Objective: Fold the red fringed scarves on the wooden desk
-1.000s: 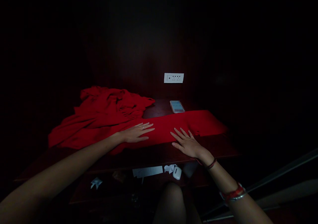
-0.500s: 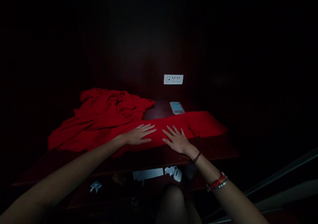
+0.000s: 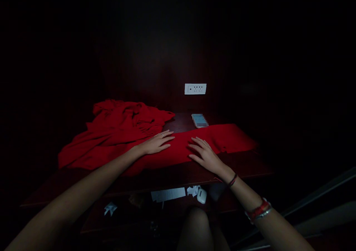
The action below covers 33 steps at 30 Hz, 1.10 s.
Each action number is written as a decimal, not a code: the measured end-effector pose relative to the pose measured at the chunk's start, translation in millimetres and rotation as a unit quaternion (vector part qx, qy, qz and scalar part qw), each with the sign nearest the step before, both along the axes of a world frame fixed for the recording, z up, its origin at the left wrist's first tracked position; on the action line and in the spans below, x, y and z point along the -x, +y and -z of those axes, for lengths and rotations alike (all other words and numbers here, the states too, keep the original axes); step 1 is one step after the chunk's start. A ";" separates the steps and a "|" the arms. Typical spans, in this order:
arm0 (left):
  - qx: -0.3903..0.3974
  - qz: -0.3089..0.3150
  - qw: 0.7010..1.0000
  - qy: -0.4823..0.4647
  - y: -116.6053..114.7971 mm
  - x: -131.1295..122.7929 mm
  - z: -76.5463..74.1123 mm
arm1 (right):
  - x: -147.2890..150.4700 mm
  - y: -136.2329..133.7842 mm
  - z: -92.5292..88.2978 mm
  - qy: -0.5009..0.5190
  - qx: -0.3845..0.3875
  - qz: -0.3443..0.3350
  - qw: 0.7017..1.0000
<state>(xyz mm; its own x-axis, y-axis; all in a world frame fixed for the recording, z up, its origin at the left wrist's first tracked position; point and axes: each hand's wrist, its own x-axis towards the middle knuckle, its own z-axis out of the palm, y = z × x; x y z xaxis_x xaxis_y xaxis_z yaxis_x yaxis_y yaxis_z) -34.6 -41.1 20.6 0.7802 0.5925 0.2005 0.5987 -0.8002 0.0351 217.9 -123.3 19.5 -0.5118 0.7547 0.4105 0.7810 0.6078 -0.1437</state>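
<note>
A red cloth (image 3: 116, 132) lies over a dark wooden table (image 3: 250, 162), bunched up at the left and spread flat as a strip toward the right. My left hand (image 3: 157, 142) rests flat on the strip, fingers stretched out, with a ring on one finger. My right hand (image 3: 205, 155) lies palm down on the cloth's near edge a little to the right, fingers apart. Neither hand holds anything. Red bracelets sit on my right wrist (image 3: 257, 210).
A small blue-and-white pack (image 3: 199, 120) lies at the back of the table under a white wall socket (image 3: 195, 89). On a lower shelf are paper scraps (image 3: 168, 194) and a white earbud case (image 3: 201, 195). My knee (image 3: 194, 225) shows below. The room is dark.
My right hand slid left along the cloth toward my left hand, then drew back right a little. My left hand shifted slightly away from me on the cloth.
</note>
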 end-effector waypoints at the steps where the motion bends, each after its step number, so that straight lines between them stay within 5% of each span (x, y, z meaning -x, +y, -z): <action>1: -0.012 -0.014 1.000 -0.008 6.2 0.5 0.5 | 2.6 -3.5 -2.5 0.000 -0.011 -0.022 1.000; 5: 0.016 -0.068 0.998 0.005 28.5 2.0 0.6 | 22.7 -18.4 -9.9 -0.093 -0.016 -0.114 0.989; 11: 0.084 -0.172 0.981 0.005 50.0 6.1 -10.3 | 45.3 -19.5 -17.2 -0.226 -0.091 -0.121 0.962; 20: 0.123 -0.155 0.980 0.012 55.8 11.6 -19.3 | 48.4 -10.0 -14.8 -0.256 -0.072 -0.129 0.955; 29: 0.055 -0.130 0.988 0.067 50.9 3.0 -10.9 | 59.0 -2.2 -20.2 -0.271 -0.058 -0.144 0.950; 33: 0.027 -0.148 0.986 0.069 42.6 -7.1 -12.5 | 65.4 -3.0 -17.0 -0.241 -0.058 -0.096 0.964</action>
